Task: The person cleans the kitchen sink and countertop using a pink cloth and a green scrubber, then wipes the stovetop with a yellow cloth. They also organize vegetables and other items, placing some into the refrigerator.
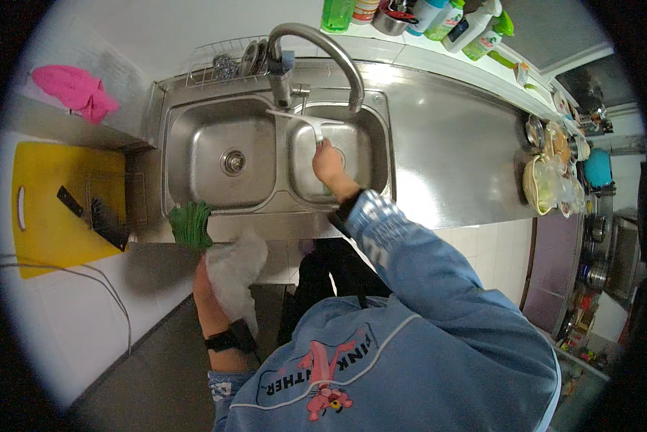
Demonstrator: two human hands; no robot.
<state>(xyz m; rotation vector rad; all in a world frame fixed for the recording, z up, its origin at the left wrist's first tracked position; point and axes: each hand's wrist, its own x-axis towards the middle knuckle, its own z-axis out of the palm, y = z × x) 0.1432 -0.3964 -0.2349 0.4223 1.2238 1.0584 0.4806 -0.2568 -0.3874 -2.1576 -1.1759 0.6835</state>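
My right hand (pixel 330 162) is closed around the handle of a white T-shaped squeegee (pixel 317 129), above the right basin (pixel 366 156) of the steel double sink. Its long blade reaches left past the divider, below the tap (pixel 323 32). At the front left edge of the sink, my left hand (pixel 200 260) is mostly hidden behind a bunched green ribbed item (pixel 190 224), perhaps a cloth or glove; its fingers do not show. A translucent plastic bag (pixel 237 264) hangs beside that wrist and forearm. The left basin (pixel 204 140) shows its drain strainer (pixel 234 162).
A yellow cutting board (pixel 37 162) and a black-handled knife (pixel 70 201) are at the left, near a wire rack. A pink cloth (pixel 75 89) lies on the ledge. Bottles (pixel 337 16) line the back shelf. A basket of greens (pixel 534 183) stands at the right counter end.
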